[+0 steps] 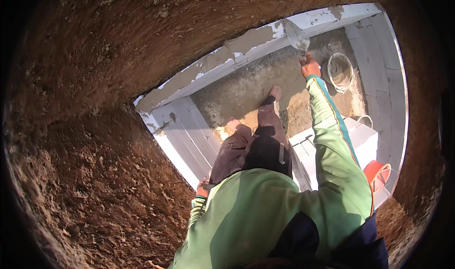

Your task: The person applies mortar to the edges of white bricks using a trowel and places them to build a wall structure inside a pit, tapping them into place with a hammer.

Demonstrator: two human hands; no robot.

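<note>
Nearest: wearer's green long-sleeved top (256, 198), dark trousers (232, 153) below it. Left hand (203, 188) is low by the left hip, beside the left-hand block wall (182, 129). Partly hidden; can't tell how far open it is or whether it has hold of anything.

On the right, an orange bucket (377, 173) lies tipped near the sleeve. Next out, white blocks (362, 135), partly behind the right forearm. Bare feet (275, 92) are on the dirty floor (237, 91), inside the walls.

Further out, right arm extended. Right hand (310, 67) closed round the handle end of a trowel (296, 35). Pale bucket (340, 73) just right of that hand, grey stuff inside.

Trowel blade overlaps the far wall (265, 48), tip at its top edge; can't tell if touching. Grey mortar (213, 60) covers much of that top, patchy, white showing through. Beyond: rough brown earth bank (113, 46).
</note>
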